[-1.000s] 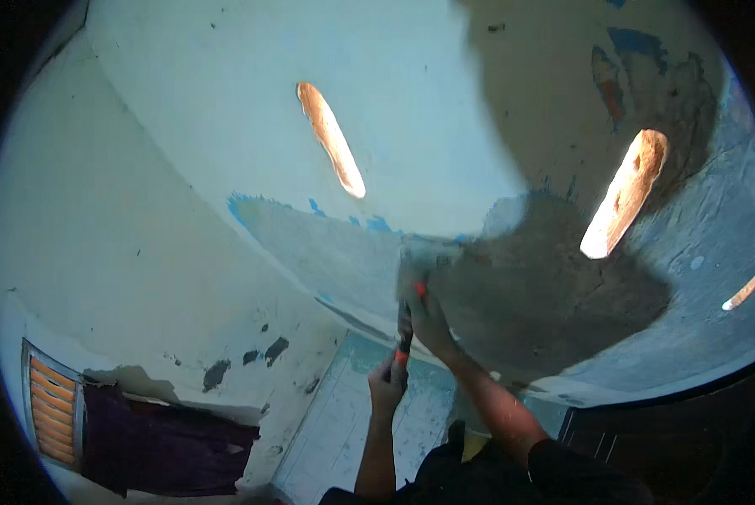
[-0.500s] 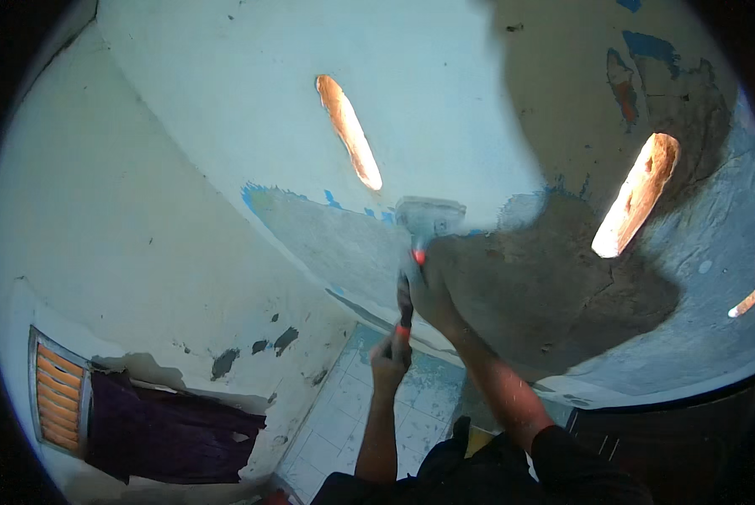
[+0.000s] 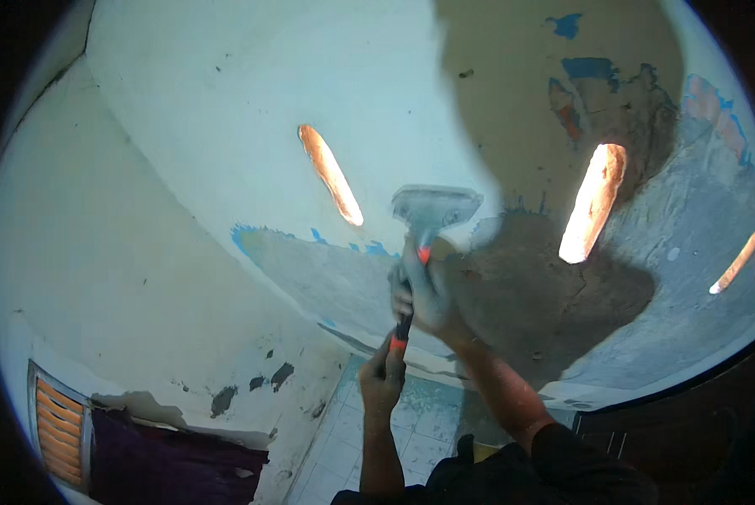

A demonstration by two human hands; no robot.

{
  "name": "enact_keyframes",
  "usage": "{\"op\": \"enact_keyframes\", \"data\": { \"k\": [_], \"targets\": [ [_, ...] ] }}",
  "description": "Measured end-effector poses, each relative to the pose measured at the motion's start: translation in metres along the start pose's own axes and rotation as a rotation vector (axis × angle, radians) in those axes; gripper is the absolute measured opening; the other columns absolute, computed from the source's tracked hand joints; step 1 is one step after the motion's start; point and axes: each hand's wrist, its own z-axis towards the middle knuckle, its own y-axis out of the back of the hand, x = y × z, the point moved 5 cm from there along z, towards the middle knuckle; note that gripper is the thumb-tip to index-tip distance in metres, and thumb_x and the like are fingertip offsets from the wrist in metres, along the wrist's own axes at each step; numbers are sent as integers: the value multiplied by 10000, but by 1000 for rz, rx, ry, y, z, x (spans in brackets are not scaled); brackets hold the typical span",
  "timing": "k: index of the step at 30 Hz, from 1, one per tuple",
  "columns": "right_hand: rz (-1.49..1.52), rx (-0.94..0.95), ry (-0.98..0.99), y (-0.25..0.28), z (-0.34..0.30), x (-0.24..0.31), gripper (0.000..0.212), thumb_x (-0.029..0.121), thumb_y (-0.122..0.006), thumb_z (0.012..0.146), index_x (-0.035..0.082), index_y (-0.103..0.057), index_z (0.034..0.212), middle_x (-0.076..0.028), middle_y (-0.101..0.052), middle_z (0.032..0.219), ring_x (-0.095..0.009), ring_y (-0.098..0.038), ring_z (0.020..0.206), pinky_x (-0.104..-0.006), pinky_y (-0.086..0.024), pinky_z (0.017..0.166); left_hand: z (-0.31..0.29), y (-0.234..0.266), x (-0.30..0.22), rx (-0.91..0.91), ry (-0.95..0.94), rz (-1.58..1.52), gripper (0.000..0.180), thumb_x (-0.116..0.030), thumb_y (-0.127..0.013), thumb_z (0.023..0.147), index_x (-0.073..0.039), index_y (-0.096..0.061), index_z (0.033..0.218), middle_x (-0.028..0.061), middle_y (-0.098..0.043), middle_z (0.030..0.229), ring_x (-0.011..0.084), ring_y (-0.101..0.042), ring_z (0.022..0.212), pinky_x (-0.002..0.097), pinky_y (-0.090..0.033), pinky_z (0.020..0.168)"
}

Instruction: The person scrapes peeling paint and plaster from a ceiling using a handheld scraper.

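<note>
Flaring grey scraper [image 3: 434, 206], black-and-red handle [image 3: 403, 326]

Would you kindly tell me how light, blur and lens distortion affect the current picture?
Head view: light streaks glare on the wall; a dark shadow covers part of it; the scraper and right hand look slightly blurred; the wall's lower edge curves at right.

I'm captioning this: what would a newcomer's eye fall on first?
A broad orange-white streak glows right of centre on the peeling pale-blue wall, a slimmer orange-white streak left of centre. Between them is a grey wide-headed tool, its black-and-red handle gripped by the right hand above the left hand.
</note>
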Motion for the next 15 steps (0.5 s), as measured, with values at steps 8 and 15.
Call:
{"op": "enact_keyframes", "data": {
  "k": [8, 15],
  "targets": [
    [-98, -107, -5, 25, -57, 22, 323, 472, -378, 986, 160, -445, 934, 43, -338, 615, -91, -350, 464, -282, -381, 451, -54, -28, -25, 86, -91, 116, 348, -157, -547, 940, 23, -569, 1237, -21, -469, 591, 39, -437, 546, 233, -360, 479],
    [26, 32, -14, 19, -70, 49, 233, 360, -429, 996, 127, -434, 1005, 28, -376, 719, -98, -390, 567, -304, -414, 531, -72, -22, -59, 83, 81, 25, 364, -182, -532, 949, 24, -561, 1247, -27, -480, 588, 29, -435, 514, 220, -332, 446]
  ]
}}
